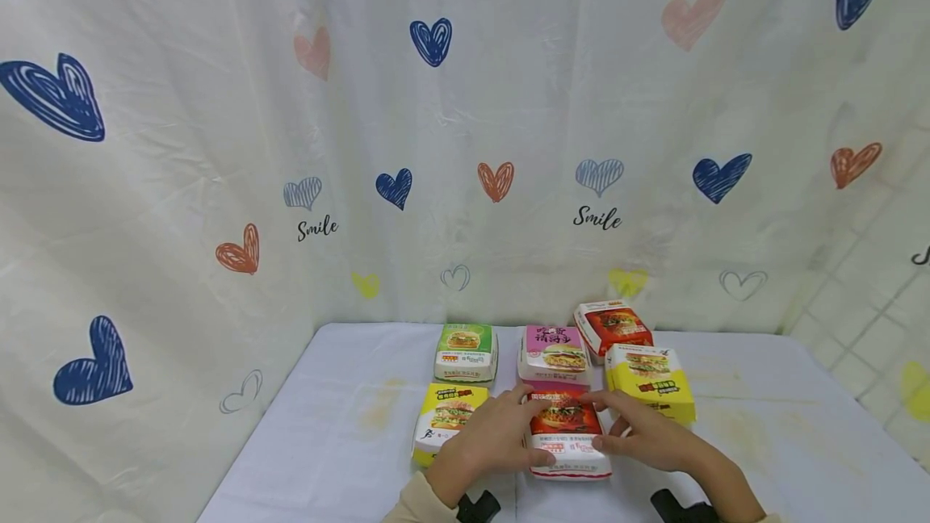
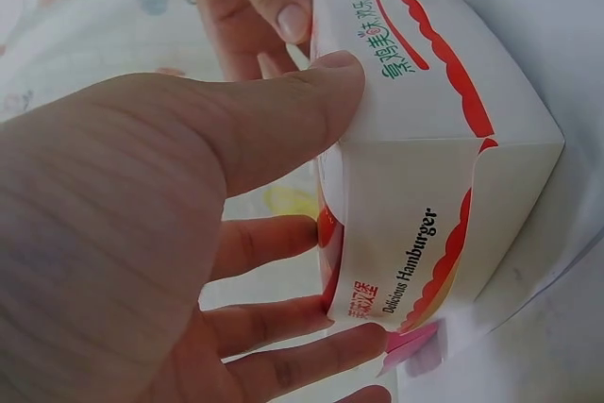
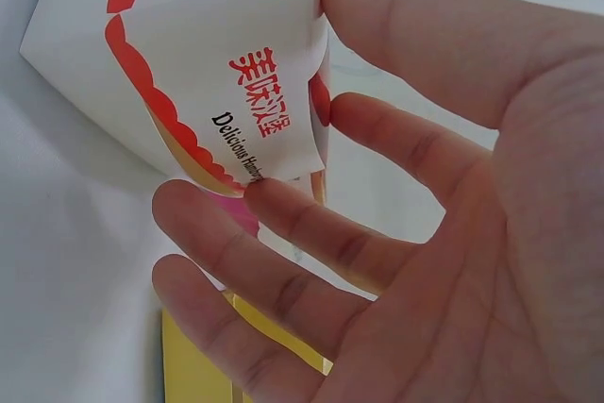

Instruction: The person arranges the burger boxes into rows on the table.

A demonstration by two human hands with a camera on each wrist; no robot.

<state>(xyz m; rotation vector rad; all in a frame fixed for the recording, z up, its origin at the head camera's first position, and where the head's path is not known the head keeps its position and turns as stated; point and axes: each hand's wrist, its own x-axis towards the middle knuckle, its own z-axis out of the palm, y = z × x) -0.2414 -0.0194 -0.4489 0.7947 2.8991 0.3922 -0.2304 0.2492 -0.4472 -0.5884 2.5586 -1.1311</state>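
Pinching the red-and-white burger box (image 1: 568, 436) from its two sides, the left hand (image 1: 488, 436) and the right hand (image 1: 649, 433) have fingers half-spread (a yellow box (image 1: 654, 378) lies near).

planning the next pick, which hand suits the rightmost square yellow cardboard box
Right hand, probably: it's nearer that yellow box; the left hand is beyond the touched square red cardboard box.

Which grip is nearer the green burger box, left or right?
Left. The left grip is in front of the green burger box, slightly right; the right grip is farther off, at the right of the front red box.
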